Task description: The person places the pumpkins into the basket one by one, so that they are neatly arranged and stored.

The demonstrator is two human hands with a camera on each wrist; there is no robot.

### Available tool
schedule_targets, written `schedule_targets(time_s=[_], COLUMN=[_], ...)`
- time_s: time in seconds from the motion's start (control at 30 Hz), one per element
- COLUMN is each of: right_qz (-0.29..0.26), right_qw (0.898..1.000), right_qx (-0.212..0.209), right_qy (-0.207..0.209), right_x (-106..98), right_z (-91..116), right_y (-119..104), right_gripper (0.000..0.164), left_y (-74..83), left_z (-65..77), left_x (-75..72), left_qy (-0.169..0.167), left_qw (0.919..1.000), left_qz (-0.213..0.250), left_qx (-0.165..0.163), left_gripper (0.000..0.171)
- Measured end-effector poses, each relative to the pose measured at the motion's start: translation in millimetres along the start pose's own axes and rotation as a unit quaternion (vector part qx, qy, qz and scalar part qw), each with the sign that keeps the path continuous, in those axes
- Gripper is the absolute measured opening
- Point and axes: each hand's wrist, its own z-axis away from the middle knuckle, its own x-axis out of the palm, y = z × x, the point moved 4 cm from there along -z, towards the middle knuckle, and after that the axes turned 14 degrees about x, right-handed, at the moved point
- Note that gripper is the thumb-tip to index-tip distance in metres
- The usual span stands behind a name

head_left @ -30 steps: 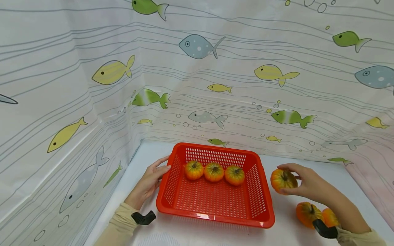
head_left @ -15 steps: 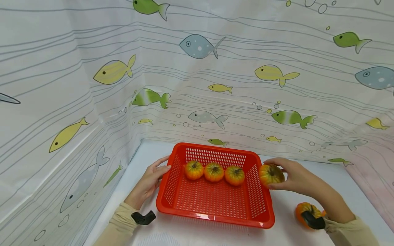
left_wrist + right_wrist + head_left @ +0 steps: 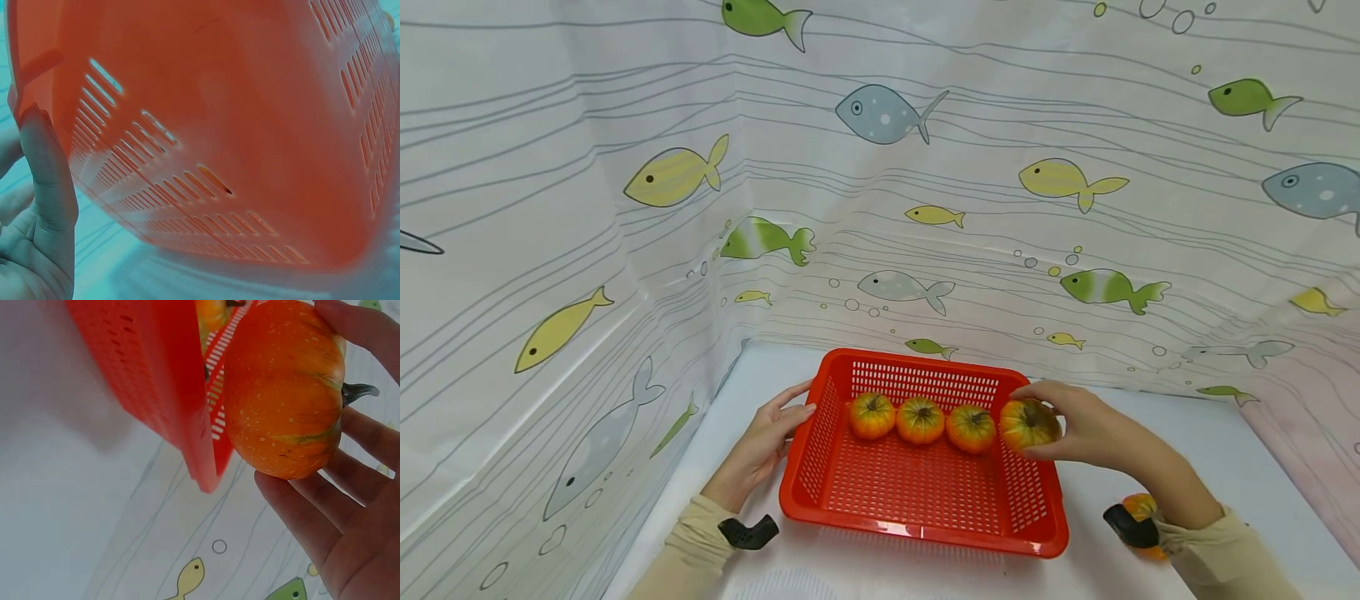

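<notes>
At far left we see a white sheet printed with coloured fish (image 3: 820, 150), which also spans the back, then a person's left hand (image 3: 763, 442), thumb and fingers gripping the left rim of a rectangular, perforated red plastic basket (image 3: 922, 528). Inside, near its far wall, we count three small, ribbed, orange-and-yellow pumpkins (image 3: 921, 420) in a row. Next, at the basket's right rim, we find a fourth ribbed, orange-and-yellow pumpkin (image 3: 1021, 425), grasped between the thumb and fingers of the right hand (image 3: 1086, 429). Farther right, we make out another orange pumpkin (image 3: 1141, 503) on the white table (image 3: 1232, 450), partly hidden by a black wrist device (image 3: 1129, 527) and a beige sleeve (image 3: 1213, 554).
</notes>
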Motion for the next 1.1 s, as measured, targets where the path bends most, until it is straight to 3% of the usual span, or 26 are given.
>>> schedule_targets(time_s=[0.9,1.1], right_qz=[0.029,0.045], right_qw=[0.997,0.994], right_qx=[-0.058,-0.076], right_qy=[-0.051,-0.064], right_x=[42.2,56.4], right_z=[-40.1,-48.3], right_y=[-57.8,-69.6], right_gripper=[0.063,0.064], left_y=[-1.0,-0.9], left_z=[-1.4,-1.0], left_x=[0.5,-0.5], left_qy=[-0.009,0.002], left_qw=[1.0000,1.0000], left_qz=[-0.002,-0.002], left_qx=[0.002,-0.004], left_gripper=[0.062,0.060])
